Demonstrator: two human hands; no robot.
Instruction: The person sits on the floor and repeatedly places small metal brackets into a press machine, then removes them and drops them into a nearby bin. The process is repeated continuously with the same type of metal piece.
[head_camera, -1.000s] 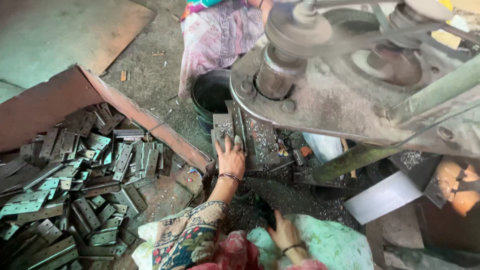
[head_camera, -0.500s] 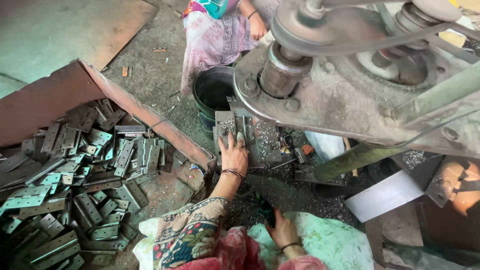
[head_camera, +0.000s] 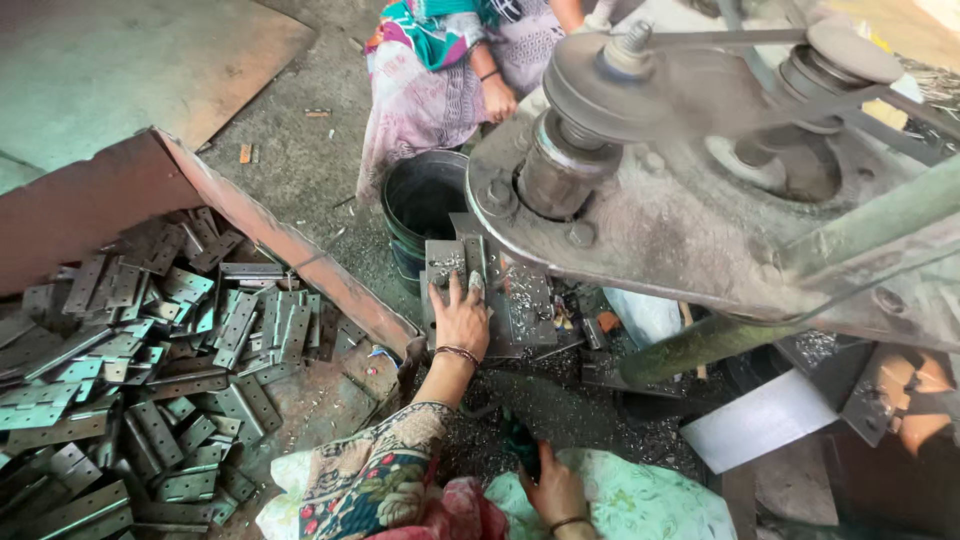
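Left hand (head_camera: 462, 318) flat, fingers spread, pressing a metal hinge plate (head_camera: 447, 268) on the press bed (head_camera: 530, 305), bucket (head_camera: 425, 205) at 11 o'clock; right hand (head_camera: 556, 492) loosely curled, empty. Plate looks stiff, light, sharp-edged: pinch by long edges

head view | worn on head | faces steeply down | near machine bed (head_camera: 520, 300) | single view

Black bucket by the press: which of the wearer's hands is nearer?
Left. The left hand lies flat on the metal plate just below and right of the black bucket. The right hand rests far lower, on the pale green cloth.
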